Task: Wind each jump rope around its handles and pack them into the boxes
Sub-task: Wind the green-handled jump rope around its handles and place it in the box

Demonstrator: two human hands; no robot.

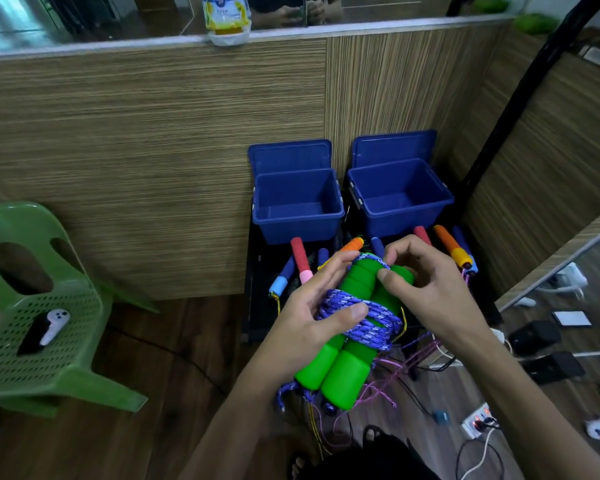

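Bottle (226, 15), upper centre: top cut by frame edge, label unreadable. Green chair (32, 306), left: cropped at edge. Loose handles (300, 259), centre: partly hidden behind hands.

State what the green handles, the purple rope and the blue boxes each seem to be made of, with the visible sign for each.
Green handles: probably foam; matte, soft-looking, rounded edges, no glare.
Purple rope: braided textile cord; woven white flecks, frayed knotted ends.
Blue boxes: moulded plastic, smooth with slight sheen, thin rims, hinged lids.
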